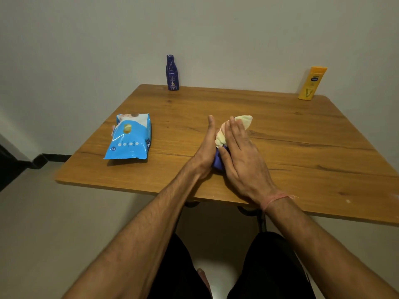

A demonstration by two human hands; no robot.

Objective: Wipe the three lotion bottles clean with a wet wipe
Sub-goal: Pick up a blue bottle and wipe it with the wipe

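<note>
A dark blue lotion bottle (218,159) lies between my two hands near the table's front middle, mostly hidden; only its lower end shows. A pale wet wipe (228,130) is wrapped over its upper part. My left hand (206,147) presses against the bottle's left side, fingers straight. My right hand (239,156) lies over the wipe and bottle from the right. A second dark blue bottle (172,72) stands upright at the table's back edge. A yellow bottle (312,83) stands at the back right corner.
A blue and white pack of wet wipes (129,137) lies flat on the left part of the wooden table (302,147). The table's back edge meets a plain wall. My knees are under the front edge.
</note>
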